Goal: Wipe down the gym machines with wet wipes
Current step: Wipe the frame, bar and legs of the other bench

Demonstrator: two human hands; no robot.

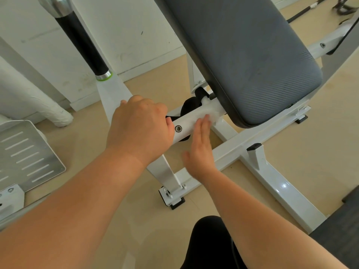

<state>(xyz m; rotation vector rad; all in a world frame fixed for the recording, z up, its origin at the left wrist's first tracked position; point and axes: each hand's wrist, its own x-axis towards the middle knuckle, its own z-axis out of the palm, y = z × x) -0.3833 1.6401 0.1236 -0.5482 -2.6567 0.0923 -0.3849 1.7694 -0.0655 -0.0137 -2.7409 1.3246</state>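
A white gym machine frame carries a dark grey padded seat. Just under the pad runs a white arm bar with a hex bolt. My left hand grips the left end of this bar, fingers curled over it. My right hand lies flat with straight fingers and presses a white wet wipe against the bar near the pad's front edge. Most of the wipe is hidden under my fingertips.
A black handle with chrome ends rises at the upper left. A metal footplate lies at the left. The white base rail runs to the right over a tan floor. My knee in black is at the bottom.
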